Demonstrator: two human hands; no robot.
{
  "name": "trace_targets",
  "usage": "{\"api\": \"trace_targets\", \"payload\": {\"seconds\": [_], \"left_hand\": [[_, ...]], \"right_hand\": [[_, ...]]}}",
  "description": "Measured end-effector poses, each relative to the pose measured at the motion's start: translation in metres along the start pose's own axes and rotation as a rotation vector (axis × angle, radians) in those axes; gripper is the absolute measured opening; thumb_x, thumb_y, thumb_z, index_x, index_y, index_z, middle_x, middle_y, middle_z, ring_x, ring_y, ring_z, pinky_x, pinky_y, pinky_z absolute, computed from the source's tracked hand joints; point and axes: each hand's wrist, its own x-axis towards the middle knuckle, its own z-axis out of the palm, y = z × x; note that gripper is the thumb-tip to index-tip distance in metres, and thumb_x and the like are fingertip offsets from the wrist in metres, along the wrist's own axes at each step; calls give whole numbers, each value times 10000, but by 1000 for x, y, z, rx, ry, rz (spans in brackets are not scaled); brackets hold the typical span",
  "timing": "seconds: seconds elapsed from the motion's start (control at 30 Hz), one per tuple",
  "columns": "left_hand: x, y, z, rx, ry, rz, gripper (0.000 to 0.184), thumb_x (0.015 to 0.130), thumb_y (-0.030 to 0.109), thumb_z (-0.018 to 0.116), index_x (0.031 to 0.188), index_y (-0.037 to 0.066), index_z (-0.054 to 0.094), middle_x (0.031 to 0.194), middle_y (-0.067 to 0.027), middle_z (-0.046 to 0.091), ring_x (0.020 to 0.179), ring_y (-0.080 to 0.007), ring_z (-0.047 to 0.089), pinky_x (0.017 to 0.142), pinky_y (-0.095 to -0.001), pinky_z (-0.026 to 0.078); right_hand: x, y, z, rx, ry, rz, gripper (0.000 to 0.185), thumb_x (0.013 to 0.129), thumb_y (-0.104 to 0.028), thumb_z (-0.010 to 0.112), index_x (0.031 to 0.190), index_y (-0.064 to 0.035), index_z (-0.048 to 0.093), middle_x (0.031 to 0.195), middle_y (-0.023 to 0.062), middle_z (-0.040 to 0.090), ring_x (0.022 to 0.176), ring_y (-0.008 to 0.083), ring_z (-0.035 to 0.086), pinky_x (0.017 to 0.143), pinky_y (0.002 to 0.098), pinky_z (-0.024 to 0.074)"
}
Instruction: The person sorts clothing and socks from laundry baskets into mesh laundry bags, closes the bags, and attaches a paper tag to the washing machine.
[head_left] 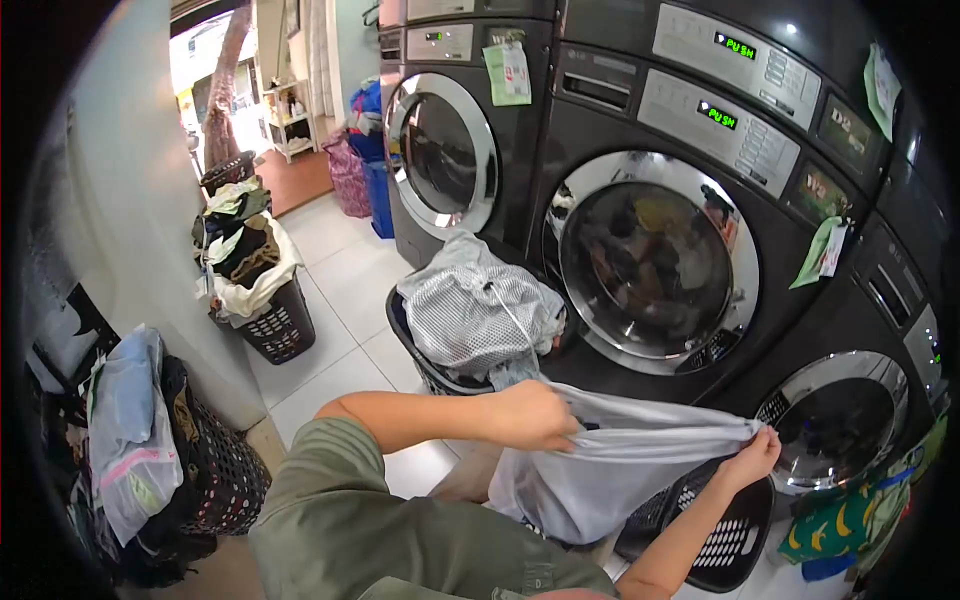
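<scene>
A whitish mesh laundry bag (570,490) is stretched between my two hands, its upper edge pulled taut. My left hand (530,415) is closed on the edge nearer the middle of the view. At the far right end, my right hand (750,458) pinches a gathered corner of the bag. What the bag holds is hard to make out. Just beyond my left hand, a grey mesh laundry bag (475,310) with a drawstring sits full on top of a dark basket (410,345). Below my right hand is a black perforated basket (735,545), partly hidden by the stretched bag and my forearm.
Dark front-loading washing machines (650,265) line the right side. A heaped laundry basket (285,325) stands on the tiled floor (345,275) at left. Nearer left is another basket (225,470) with bagged clothes. A green banana-print bag (830,535) lies at lower right.
</scene>
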Motion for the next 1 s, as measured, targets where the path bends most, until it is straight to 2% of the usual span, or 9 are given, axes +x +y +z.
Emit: {"api": "trace_targets", "payload": {"seconds": [0.07,0.13,0.23,0.27,0.4,0.47,0.53,0.87,1.0], "left_hand": [[-3,3,-6,41,184,88,285,785,312,556,666,56,519,575,-95,525,580,-299,542,583,-407,423],[1,2,-4,7,245,133,279,776,308,567,669,55,518,582,-97,527,575,-296,540,541,-418,409],[14,4,-3,-274,130,51,258,808,276,550,738,27,542,573,-113,525,551,-300,536,508,-388,407],[17,5,-6,-278,124,56,258,808,276,550,738,27,542,573,-113,525,551,-300,536,508,-388,407],[30,-5,6,-694,596,-208,186,761,207,610,751,22,589,676,-94,575,646,-231,571,587,-322,440],[28,-16,25,-435,939,-144,162,739,170,642,743,22,577,725,-74,557,667,-188,537,623,-281,429],[12,-19,48,-612,913,-234,108,775,104,613,833,27,564,815,-24,559,748,-98,517,673,-250,423],[-1,18,80,-1211,690,-418,161,792,149,627,869,14,583,743,12,562,673,-50,491,599,-197,396],[-3,13,82,-1141,711,-432,123,823,133,589,833,10,591,722,19,564,655,-32,469,583,-187,387]], "right_hand": [[-10,-5,-2,-801,-178,-337,262,740,-78,592,974,27,537,846,127,576,758,226,551,706,298,436],[-77,-58,33,-925,-369,-472,424,667,-93,645,1051,25,511,914,156,566,843,260,543,768,335,423],[-156,-79,60,-231,-1281,-289,687,595,-108,729,1186,-20,390,1074,116,502,963,196,495,885,323,373],[-180,-85,59,-114,-1419,52,773,591,-134,750,1234,-39,330,1112,98,485,1006,191,477,899,330,358],[-206,-34,64,-152,-1155,452,502,757,-173,645,1158,37,427,989,107,565,959,179,525,845,307,404],[-204,-29,63,98,-977,800,369,827,-168,563,1125,23,461,975,101,579,905,165,552,806,290,436],[-200,-36,59,249,-857,981,310,854,-178,529,1103,-2,476,1022,103,569,925,170,547,801,295,444],[-228,-29,41,276,-941,786,398,839,-93,531,1191,-37,356,1000,32,514,905,88,469,817,208,362],[-223,-37,39,92,-1021,334,435,750,-49,598,1148,-45,422,945,30,518,870,128,493,793,236,383]]}}
